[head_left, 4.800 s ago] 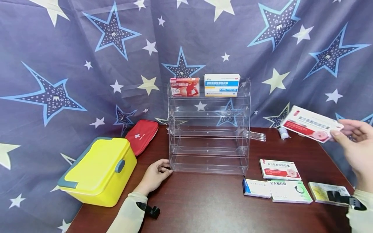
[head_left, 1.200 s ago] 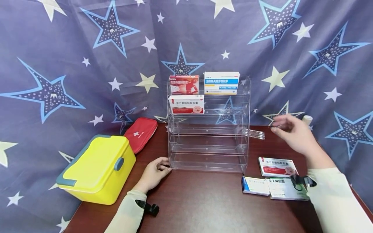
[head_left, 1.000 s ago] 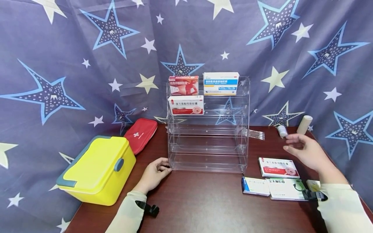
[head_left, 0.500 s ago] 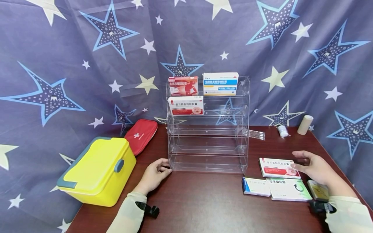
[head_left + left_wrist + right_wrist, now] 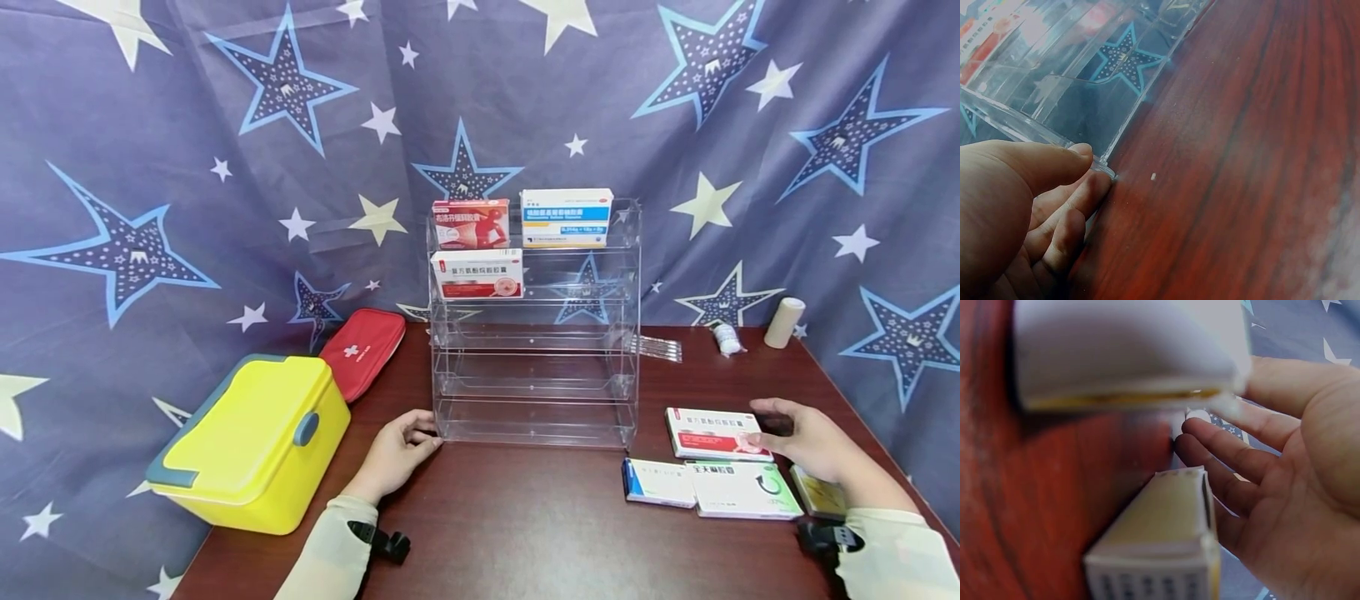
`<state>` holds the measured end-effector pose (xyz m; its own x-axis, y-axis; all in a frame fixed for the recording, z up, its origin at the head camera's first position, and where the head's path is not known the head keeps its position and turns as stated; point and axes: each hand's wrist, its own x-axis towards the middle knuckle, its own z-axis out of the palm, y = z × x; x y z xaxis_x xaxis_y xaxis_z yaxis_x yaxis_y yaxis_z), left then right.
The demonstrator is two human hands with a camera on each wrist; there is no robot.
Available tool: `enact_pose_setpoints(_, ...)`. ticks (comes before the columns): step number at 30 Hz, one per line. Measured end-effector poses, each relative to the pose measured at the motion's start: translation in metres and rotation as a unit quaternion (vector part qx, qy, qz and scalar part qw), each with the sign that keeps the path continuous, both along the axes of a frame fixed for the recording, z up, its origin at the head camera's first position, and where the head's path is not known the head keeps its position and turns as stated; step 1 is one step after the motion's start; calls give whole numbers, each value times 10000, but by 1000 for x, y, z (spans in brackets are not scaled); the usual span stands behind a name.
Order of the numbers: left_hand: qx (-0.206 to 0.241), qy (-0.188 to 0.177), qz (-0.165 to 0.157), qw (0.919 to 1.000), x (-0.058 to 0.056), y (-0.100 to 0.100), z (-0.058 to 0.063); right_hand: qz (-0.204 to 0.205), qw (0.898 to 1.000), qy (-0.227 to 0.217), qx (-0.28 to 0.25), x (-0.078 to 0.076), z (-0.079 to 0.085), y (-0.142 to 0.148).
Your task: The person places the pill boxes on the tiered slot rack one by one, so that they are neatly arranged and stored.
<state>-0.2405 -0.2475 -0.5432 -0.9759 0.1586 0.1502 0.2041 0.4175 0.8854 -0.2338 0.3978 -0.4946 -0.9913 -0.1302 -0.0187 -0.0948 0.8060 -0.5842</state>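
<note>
My left hand pinches the lower left front corner of a clear plastic display rack. In the left wrist view its thumb lies over the rack's edge, with fingers beneath. At the right, my right hand has its thumb on the right end of a red-and-white medicine box and its index finger at the far corner. Beside that box lie a white-and-blue box, a white-and-green box and a yellowish box partly hidden by the right wrist.
The rack bears a red box, a blue-and-white box and a red-and-white box. A yellow case and red first-aid pouch stand left. Swab packet, small wrapped roll and beige roll lie at back right.
The red-and-white box once held in my right hand now stands on the rack's second tier. That hand has come down to the matching box on the table. My left hand stays at the rack.
</note>
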Motion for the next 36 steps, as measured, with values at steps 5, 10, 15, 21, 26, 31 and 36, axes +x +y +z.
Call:
enact_pose_setpoints(5,18,-20,-8,10000,0,0,0,-13,9999,-100,24,0,0,0)
enact_pose_setpoints(10,18,-21,-19,10000,0,0,0,3,9999,-126,4,-1,-3,1)
enact_pose_setpoints(15,-8,2,-24,10000,0,1,1,55,9999,-80,66,-2,-4,3)
enact_pose_setpoints(21,-2,-58,4,10000,0,0,2,38,9999,-114,101,-3,-5,3)
enact_pose_setpoints(26,13,-40,0,10000,0,-1,0,40,9999,25,-130,-2,-6,2)
enact_pose_setpoints(31,39,-24,7,10000,0,-1,0,-110,9995,11,-299,1,-3,2)
enact_pose_setpoints(36,23,-26,4,10000,0,0,0,-290,9985,-16,-470,3,-2,3)
